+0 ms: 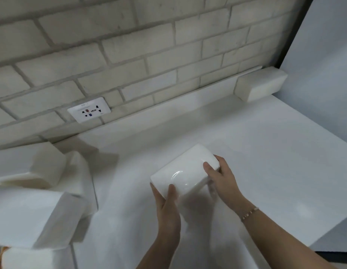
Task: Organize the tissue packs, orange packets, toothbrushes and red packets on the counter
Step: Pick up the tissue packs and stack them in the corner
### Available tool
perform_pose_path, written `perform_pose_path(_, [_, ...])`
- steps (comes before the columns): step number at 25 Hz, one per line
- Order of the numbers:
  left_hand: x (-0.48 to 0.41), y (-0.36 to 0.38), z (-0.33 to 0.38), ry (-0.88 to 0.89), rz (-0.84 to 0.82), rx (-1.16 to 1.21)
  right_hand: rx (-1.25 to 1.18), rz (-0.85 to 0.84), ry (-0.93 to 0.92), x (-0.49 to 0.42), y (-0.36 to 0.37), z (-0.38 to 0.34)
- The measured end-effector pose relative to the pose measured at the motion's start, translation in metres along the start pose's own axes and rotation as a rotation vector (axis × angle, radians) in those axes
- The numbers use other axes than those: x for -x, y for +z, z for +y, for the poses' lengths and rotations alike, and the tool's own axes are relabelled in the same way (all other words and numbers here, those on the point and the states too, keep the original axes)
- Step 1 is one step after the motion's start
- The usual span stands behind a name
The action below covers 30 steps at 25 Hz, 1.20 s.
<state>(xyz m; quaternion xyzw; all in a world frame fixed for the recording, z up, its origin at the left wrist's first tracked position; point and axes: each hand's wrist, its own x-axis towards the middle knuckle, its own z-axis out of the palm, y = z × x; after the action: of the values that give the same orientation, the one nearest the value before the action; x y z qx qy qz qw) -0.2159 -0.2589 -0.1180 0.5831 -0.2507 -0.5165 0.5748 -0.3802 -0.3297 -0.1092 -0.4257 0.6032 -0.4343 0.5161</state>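
So the white counter (246,152) is carrying a messy heap of tissue packs (33,210) on the left, and one tissue pack (180,171) is sitting tilted around the middle, though I can't tell if it's touching the surface. A lone pack (261,84) is lying in the far right corner against the wall. The left hand (167,206) is gripping the near end and the right hand (221,177) the far side, fingers (208,167) curling round it. Seems like tissue sorting is underway. I'm guessing it's going beside that lone pack next, lined up square.
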Motion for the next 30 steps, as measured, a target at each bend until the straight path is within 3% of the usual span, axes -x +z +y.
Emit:
perform_pose_path(10, [-0.053, 0.157, -0.003, 0.05, -0.061, -0.285, 0.0, 0.106, -0.068, -0.106, -0.134, -0.013])
perform_pose_path(15, [-0.089, 0.227, -0.018, -0.063, -0.171, -0.221, 0.012, 0.181, -0.126, -0.162, -0.188, -0.028])
perform_pose_path(20, [-0.126, 0.298, -0.02, -0.123, -0.252, -0.268, 0.199, 0.266, -0.103, -0.225, -0.24, -0.036])
perform_pose_path(30, [-0.165, 0.379, -0.016, -0.06, -0.33, -0.415, 0.385, 0.236, -0.095, -0.298, -0.305, -0.041])
